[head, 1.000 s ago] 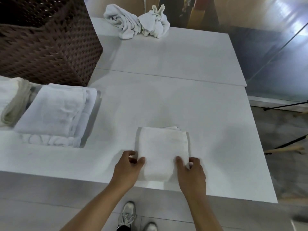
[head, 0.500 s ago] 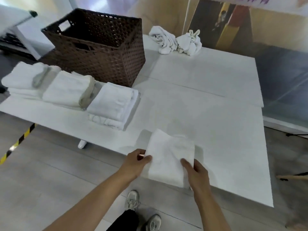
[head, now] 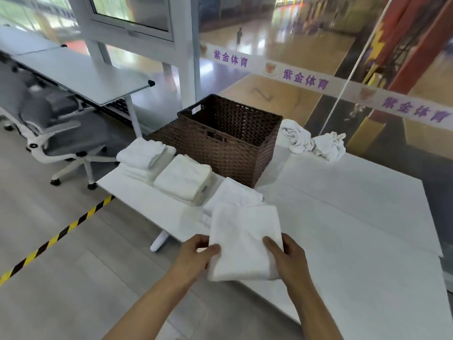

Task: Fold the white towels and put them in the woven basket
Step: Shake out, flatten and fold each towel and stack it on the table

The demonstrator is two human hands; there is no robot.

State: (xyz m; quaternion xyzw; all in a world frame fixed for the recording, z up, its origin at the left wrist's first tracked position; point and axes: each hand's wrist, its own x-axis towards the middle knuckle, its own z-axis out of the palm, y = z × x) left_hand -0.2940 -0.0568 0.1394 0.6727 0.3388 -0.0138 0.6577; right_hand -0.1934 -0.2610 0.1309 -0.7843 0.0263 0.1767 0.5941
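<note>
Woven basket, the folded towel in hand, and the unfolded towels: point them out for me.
woven basket [head: 235,153]: head view, near side wall.
folded towel [head: 242,231]: head view, middle of its top face.
unfolded towels [head: 313,142]: head view, where the two crumpled heaps meet.

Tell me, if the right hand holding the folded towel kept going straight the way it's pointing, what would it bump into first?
Probably the nearest stack of folded towels. The right hand points forward and a little left, gripping the folded towel, and that stack lies just beyond it, before the woven basket. Depth is hard to judge.
</note>
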